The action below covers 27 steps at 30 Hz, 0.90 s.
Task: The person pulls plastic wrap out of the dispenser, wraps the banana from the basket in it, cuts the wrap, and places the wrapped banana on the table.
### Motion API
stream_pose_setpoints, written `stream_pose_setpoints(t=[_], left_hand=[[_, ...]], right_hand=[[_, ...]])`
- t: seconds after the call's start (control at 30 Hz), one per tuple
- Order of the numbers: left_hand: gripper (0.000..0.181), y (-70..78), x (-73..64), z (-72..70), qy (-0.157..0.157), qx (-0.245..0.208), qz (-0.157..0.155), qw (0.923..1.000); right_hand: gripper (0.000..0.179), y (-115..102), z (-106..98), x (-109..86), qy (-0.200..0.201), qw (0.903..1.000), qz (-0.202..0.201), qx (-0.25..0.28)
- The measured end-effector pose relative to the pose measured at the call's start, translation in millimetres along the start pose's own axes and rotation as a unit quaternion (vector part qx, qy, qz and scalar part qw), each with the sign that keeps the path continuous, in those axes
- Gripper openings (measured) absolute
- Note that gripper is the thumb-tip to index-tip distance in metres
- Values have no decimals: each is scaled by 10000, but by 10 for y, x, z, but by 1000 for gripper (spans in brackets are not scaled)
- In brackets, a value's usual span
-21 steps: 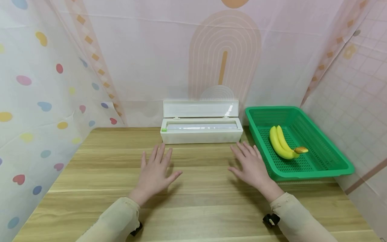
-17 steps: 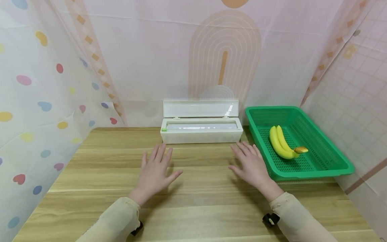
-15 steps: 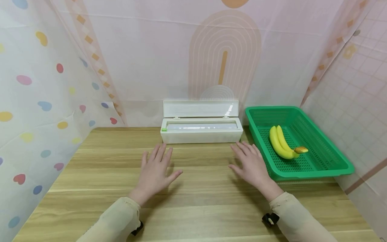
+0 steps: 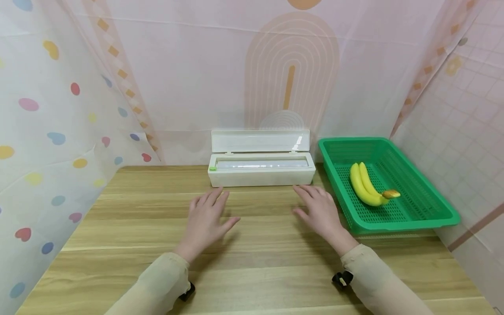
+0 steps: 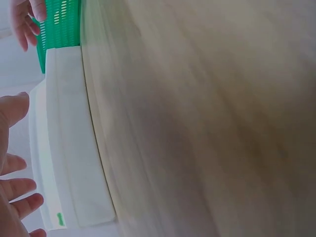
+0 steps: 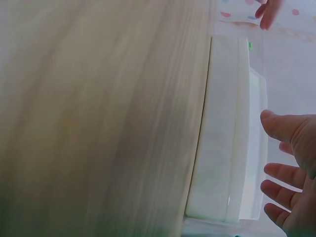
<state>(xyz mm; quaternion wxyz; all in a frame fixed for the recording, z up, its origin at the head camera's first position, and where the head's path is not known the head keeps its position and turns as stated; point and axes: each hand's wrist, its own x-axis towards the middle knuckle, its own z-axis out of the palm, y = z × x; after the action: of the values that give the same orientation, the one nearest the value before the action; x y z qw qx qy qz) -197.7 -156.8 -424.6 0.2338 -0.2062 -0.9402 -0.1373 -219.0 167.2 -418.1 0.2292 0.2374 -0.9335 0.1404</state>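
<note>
My left hand (image 4: 204,221) is held over the wooden table with thumb spread and fingers loosely bent, holding nothing. Opposite it, my right hand (image 4: 320,213) is in a similar pose, also without anything in its grasp. Just beyond both sets of fingertips stands a long white cling film dispenser (image 4: 261,178), its lid (image 4: 260,142) raised at the back. A pale roll (image 4: 261,164) shows through the slot, and a small green slider (image 4: 213,168) sits at the left end. Both wrist views show the dispenser's long front with the fingers apart from it.
A green plastic basket (image 4: 409,226) stands at the right, close to my right hand. Inside lie yellow bananas (image 4: 368,192) joined at a brown stem. Patterned cloth (image 4: 189,87) hangs behind the wooden table (image 4: 252,262) and along both sides.
Both hands have shifted slightly inward, the right one to the left and the left one a little to the right. Their fingers are bent somewhat more. The dispenser and bananas stay put.
</note>
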Motion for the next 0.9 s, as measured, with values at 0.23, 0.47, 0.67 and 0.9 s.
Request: stream_pose_setpoints(t=[0.23, 0.47, 0.67, 0.9], left_hand=[[69, 23, 145, 35, -31, -204, -260, 9994], [67, -50, 317, 24, 182, -226, -451, 9986], [66, -123, 470, -19, 189, -167, -629, 9977], [62, -208, 629, -40, 485, -216, -620, 9967]], right_hand=[[60, -15, 45, 115, -23, 10000, 57, 50], [59, 12, 12, 255, 15, 9998, 201, 62], [56, 50, -3, 360, 177, 9993, 312, 110], [51, 98, -35, 460, 289, 9989, 351, 125]])
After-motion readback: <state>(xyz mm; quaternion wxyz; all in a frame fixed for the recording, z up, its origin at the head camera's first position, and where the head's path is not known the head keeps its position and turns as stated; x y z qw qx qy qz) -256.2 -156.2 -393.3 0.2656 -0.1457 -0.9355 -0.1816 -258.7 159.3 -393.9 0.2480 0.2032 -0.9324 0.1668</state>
